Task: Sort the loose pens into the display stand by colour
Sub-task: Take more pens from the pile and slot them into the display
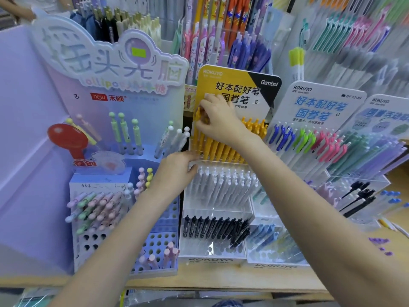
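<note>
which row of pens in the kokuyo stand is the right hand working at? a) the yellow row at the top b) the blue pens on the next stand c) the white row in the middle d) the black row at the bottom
a: the right hand has its fingers curled round the tops of the yellow pens at the left end of the top row, above the white pens and the black pens.

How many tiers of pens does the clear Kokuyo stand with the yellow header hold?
3. Yellow pens fill the top tier, white pens the middle and black pens the bottom. The right hand covers part of the yellow row, so pens there may be hidden.
</note>
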Tool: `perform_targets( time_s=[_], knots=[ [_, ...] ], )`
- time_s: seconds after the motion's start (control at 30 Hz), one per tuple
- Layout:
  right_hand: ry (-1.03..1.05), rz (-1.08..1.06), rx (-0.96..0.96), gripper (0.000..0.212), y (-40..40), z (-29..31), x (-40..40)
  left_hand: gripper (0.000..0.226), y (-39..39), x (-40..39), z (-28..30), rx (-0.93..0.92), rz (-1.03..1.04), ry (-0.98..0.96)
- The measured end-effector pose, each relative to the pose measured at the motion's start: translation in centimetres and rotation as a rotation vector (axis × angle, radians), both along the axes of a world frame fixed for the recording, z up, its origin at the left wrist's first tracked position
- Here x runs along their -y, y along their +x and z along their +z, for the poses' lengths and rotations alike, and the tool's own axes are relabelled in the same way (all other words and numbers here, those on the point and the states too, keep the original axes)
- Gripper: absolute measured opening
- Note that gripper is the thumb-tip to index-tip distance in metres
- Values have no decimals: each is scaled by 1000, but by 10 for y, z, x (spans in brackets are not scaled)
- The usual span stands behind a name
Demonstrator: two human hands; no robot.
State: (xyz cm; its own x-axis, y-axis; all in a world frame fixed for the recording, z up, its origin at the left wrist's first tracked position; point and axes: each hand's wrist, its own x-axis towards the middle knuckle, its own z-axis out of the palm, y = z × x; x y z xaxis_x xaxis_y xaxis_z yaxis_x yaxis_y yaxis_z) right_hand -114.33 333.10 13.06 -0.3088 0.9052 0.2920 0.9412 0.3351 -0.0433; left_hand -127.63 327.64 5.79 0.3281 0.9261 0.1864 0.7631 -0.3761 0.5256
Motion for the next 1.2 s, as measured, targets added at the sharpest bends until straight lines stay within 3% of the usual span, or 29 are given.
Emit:
perform_targets(
  time_s=[0.3,0.57,0.97,1.2],
  knots=[
    [-74,21,-115,28,2,7,-6,33,-1,-3,-3,21,-21,17],
    [212,-185,-159,22,-3,-19,-2,31,2,0,-6,69,11,40],
    [274,-286,-170,24,-15,-24,-1,32,9,3,-2,41,65,59],
    [335,-268,-115,32,-13,-28,-2,31,7,3,-7,121,68,74]
  ],
)
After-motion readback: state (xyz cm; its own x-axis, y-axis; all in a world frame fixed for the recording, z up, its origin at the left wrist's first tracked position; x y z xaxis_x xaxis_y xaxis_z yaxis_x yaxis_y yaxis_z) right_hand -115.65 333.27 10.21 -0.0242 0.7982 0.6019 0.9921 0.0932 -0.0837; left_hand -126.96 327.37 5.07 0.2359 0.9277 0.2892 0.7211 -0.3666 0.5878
